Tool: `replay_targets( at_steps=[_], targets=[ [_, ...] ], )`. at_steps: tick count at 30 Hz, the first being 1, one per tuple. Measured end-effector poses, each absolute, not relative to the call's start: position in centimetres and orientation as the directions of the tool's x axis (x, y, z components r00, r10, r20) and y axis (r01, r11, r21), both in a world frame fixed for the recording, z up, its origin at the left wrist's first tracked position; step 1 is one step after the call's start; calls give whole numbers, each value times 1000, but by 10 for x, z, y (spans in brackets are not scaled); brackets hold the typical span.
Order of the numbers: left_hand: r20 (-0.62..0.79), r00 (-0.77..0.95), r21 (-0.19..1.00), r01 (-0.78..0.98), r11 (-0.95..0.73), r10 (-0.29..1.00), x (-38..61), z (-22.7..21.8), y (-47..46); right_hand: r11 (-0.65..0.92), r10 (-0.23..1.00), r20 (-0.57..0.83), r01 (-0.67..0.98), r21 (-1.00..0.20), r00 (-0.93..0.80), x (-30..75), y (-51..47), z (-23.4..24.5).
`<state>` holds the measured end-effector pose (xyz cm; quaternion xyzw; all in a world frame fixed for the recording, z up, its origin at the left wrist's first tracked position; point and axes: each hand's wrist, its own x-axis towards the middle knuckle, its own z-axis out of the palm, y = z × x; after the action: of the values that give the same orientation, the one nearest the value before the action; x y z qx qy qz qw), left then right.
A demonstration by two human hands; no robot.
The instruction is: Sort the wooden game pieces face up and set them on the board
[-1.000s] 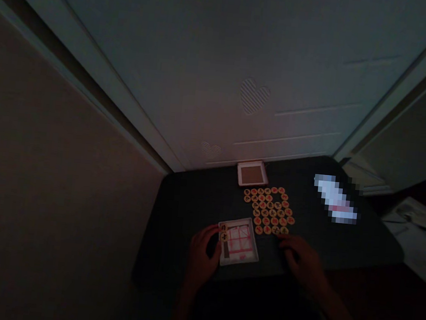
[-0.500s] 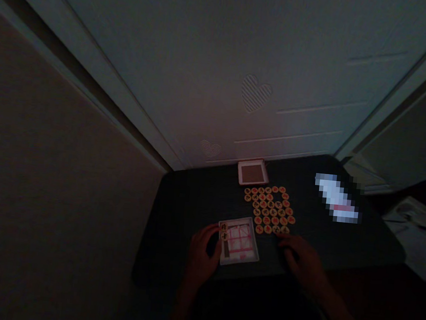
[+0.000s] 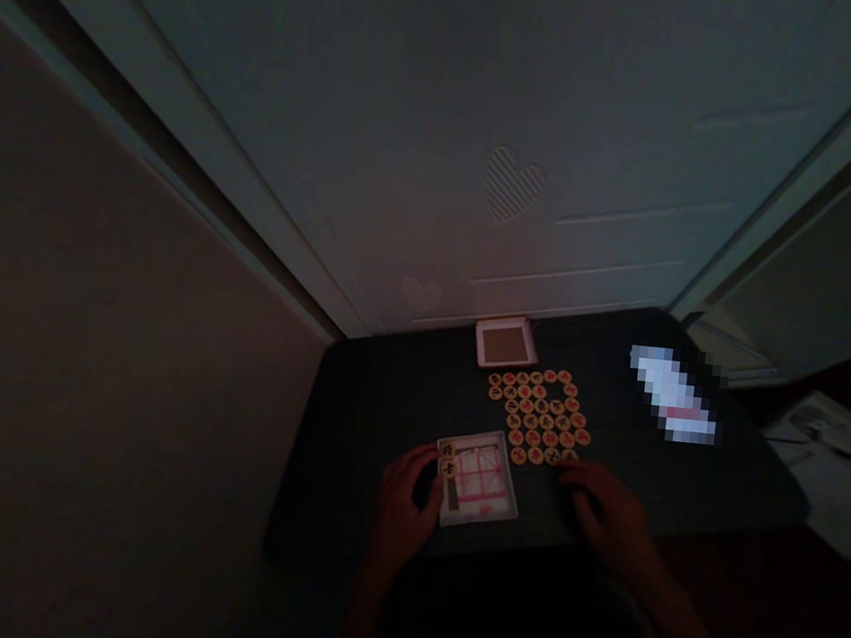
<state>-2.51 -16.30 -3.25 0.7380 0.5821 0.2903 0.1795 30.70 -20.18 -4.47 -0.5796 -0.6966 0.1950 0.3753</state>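
Note:
On the dark table, a shallow white box (image 3: 512,514) holds a folded sheet with red lines, the paper board (image 3: 483,483). Two round xiangqi pieces (image 3: 448,460) lie along the box's left side. My left hand (image 3: 405,513) curves round that left edge, fingers at the far corner and thumb on the near side. To the right of the box, several xiangqi pieces (image 3: 541,407) with red or dark characters lie flat in rough rows. My right hand (image 3: 607,512) has its fingers stretched out, fingertips at the nearest row's right-end piece (image 3: 570,456), partly covering it.
A second shallow box part (image 3: 505,344) with a brown inside stands at the table's back edge, against the white door (image 3: 423,188). A blurred-out bright object (image 3: 674,395) lies on the table's right. Papers (image 3: 825,468) lie beyond the right edge.
Almost nothing differs. My right hand's fingertips have shifted very slightly at the nearest row; my left hand and the box stay in place.

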Motion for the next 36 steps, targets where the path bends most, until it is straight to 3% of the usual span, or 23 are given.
replay_targets(
  at_steps=[8, 19, 36],
  targets=[
    [205, 166, 620, 740, -259, 965, -25, -33, -163, 261, 939, 344, 699, -666, -23, 316, -172, -31],
    [218, 159, 621, 738, -263, 963, -24, -33, -163, 362, 925, 321, 721, -591, -202, 302, -118, -9],
    [199, 175, 629, 731, -262, 964, -24, -32, -163, 457, 885, 347, 727, -513, -311, 271, -84, -11]
  ],
)
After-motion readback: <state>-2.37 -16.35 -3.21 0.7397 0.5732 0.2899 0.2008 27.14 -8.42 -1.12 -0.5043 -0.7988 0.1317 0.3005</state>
